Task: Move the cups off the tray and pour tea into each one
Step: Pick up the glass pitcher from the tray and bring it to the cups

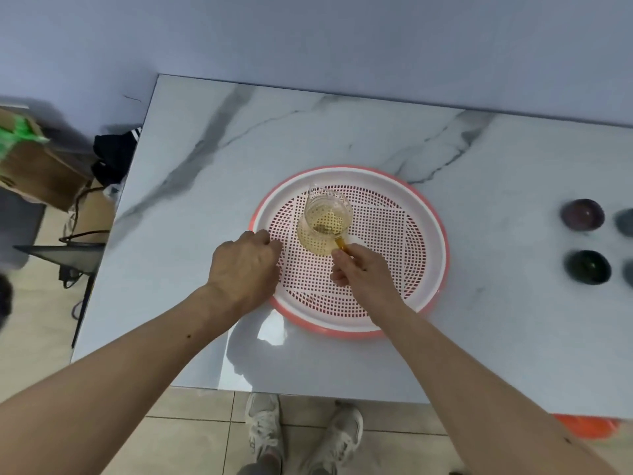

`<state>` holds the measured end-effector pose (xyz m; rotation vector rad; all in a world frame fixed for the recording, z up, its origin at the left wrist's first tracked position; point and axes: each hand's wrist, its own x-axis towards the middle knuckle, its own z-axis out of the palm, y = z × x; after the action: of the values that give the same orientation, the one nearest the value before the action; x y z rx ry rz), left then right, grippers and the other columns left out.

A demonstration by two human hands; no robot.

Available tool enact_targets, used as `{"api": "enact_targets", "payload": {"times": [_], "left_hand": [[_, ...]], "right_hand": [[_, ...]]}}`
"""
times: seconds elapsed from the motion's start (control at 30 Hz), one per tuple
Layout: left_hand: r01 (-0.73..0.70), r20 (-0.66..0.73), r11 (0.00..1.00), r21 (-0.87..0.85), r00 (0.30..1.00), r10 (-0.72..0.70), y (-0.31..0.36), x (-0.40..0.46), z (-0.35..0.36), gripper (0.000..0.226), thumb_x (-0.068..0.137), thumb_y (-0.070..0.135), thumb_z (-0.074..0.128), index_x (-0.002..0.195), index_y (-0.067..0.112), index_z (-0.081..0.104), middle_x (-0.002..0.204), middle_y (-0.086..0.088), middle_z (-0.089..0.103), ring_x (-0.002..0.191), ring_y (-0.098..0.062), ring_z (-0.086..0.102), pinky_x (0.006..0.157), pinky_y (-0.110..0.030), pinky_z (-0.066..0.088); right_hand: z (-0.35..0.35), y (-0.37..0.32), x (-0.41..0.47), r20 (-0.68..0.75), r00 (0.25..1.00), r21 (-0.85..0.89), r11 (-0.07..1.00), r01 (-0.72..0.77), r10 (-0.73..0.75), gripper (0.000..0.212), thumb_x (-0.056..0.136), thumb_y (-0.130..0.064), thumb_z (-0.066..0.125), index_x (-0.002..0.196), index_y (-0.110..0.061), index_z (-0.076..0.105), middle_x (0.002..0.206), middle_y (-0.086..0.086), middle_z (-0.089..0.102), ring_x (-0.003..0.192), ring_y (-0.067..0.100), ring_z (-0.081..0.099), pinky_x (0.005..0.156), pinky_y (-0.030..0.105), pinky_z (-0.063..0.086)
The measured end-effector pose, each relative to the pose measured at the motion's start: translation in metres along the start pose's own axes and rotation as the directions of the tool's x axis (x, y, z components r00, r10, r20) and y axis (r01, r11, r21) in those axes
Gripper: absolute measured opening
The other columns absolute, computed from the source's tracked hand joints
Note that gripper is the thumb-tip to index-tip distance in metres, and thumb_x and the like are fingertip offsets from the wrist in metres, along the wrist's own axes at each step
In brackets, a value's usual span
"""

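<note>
We see the right hand [361, 272] with its grip pinching the amber handle of the glass tea pitcher [324, 221] on the pink tray [435, 214]; left hand [245, 265] clenched at the tray's rim; cups [582, 214] on the bench [308, 132], well right.

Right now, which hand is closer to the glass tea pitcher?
Right. The right hand is on the pitcher's amber handle. The left hand is to the pitcher's left, at the tray's rim, not touching it.

Only the glass pitcher [323, 222] stands on the tray [435, 265] before me, its right half bare, and the marble table [205, 186] lies open until the dark cups [587, 267] at the far right.
</note>
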<state>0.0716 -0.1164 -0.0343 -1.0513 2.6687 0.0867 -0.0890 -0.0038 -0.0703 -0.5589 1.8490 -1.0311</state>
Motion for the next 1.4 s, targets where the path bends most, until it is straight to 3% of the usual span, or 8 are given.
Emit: {"api": "enact_targets", "payload": {"times": [0.2,0.37,0.6,0.83,1.13,1.27,1.4], "left_hand": [[-0.026,-0.016,1.000,0.014,1.000,0.026,0.018,0.009,-0.024,0.028,0.089,0.028,0.049,0.113,0.017,0.060,0.108,-0.002,0.062,0.101,-0.025,0.061,0.068,-0.034,0.050],[-0.070,-0.029,0.998,0.008,0.997,0.070,0.057,0.022,-0.052,0.028,0.089,0.030,0.052,0.113,0.017,0.061,0.106,-0.002,0.064,0.100,-0.025,0.062,0.064,-0.034,0.050],[-0.120,-0.035,0.993,-0.012,0.992,0.119,0.157,0.044,-0.086,0.025,0.086,0.033,0.055,0.104,0.017,0.063,0.097,-0.001,0.064,0.094,-0.025,0.062,0.057,-0.031,0.044],[-0.139,-0.041,0.990,-0.032,0.990,0.138,0.274,0.075,-0.107,0.027,0.086,0.033,0.053,0.106,0.016,0.060,0.100,-0.002,0.061,0.097,-0.026,0.060,0.060,-0.032,0.042],[-0.239,-0.075,0.971,0.002,0.968,0.239,0.380,0.144,-0.129,0.030,0.090,0.037,0.051,0.111,0.017,0.059,0.107,-0.001,0.061,0.102,-0.023,0.058,0.062,-0.031,0.040],[-0.255,-0.077,0.967,0.022,0.963,0.256,0.415,0.172,-0.134,0.029,0.090,0.037,0.052,0.111,0.018,0.059,0.108,0.001,0.061,0.101,-0.021,0.058,0.059,-0.030,0.036],[-0.252,-0.070,0.968,0.005,0.965,0.251,0.450,0.192,-0.134,0.030,0.091,0.037,0.050,0.113,0.019,0.058,0.111,0.002,0.061,0.104,-0.020,0.057,0.060,-0.029,0.036]], "right_hand": [[-0.036,-0.003,-0.015,-0.019,0.999,-0.016,0.999,0.030,-0.031,0.017,0.089,-0.030,0.058,0.084,-0.016,0.068,0.066,0.003,0.067,0.064,0.017,0.066,0.071,0.043,0.059],[-0.091,-0.016,-0.032,-0.080,0.992,0.028,0.995,0.101,-0.098,0.018,0.089,-0.027,0.058,0.078,-0.014,0.065,0.064,-0.002,0.060,0.058,0.006,0.059,0.058,0.026,0.053],[-0.214,-0.016,-0.053,-0.150,0.975,0.020,0.986,0.168,-0.163,0.021,0.089,-0.032,0.059,0.069,-0.025,0.062,0.061,-0.007,0.060,0.060,0.009,0.060,0.059,0.026,0.050],[-0.338,0.001,-0.063,-0.177,0.967,0.025,0.982,0.188,-0.181,0.020,0.089,-0.032,0.059,0.075,-0.017,0.063,0.065,-0.005,0.059,0.058,0.003,0.060,0.056,0.019,0.050],[-0.450,0.022,-0.055,-0.291,0.945,0.034,0.986,0.166,-0.149,0.016,0.088,-0.034,0.059,0.079,-0.023,0.066,0.069,0.001,0.061,0.060,0.006,0.059,0.057,0.017,0.049],[-0.492,0.025,-0.047,-0.327,0.935,0.029,0.988,0.154,-0.136,0.019,0.090,-0.031,0.058,0.072,-0.029,0.064,0.063,-0.008,0.062,0.058,0.004,0.058,0.056,0.016,0.049],[-0.532,0.034,-0.039,-0.361,0.923,0.053,0.985,0.165,-0.135,0.019,0.092,-0.023,0.057,0.075,-0.017,0.064,0.066,0.000,0.059,0.057,0.007,0.056,0.053,0.016,0.048]]}}
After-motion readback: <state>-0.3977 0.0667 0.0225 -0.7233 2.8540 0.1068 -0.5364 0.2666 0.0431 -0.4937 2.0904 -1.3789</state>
